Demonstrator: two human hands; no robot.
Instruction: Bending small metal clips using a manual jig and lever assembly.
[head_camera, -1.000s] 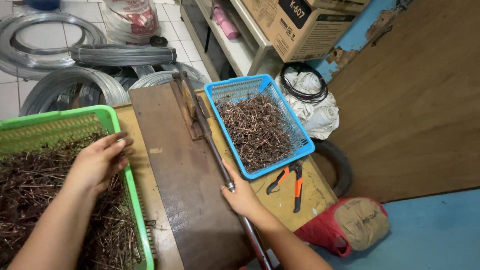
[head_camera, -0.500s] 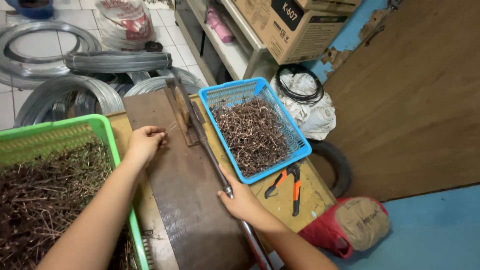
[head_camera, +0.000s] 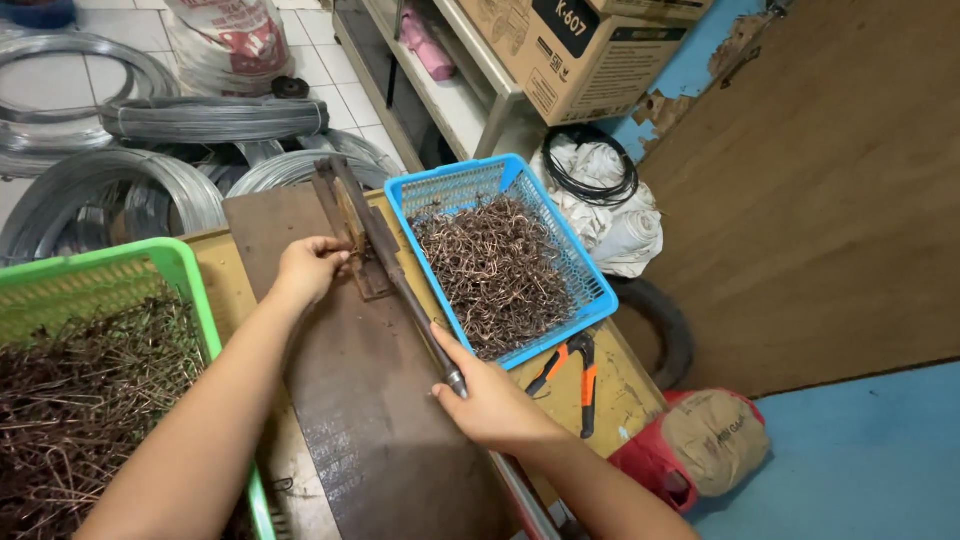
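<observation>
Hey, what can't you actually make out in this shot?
Head view only:
- What the left hand holds at the jig: fingers cover it.
- Lever near end: hidden under the right hand, then cut off by the bottom edge.
- Green basket: cut off at the left edge.
- Pliers jaws: behind the blue basket.

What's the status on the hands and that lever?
Left hand at the jig. Right hand grips lever, lying low on the board. Nothing blocking it.
</observation>
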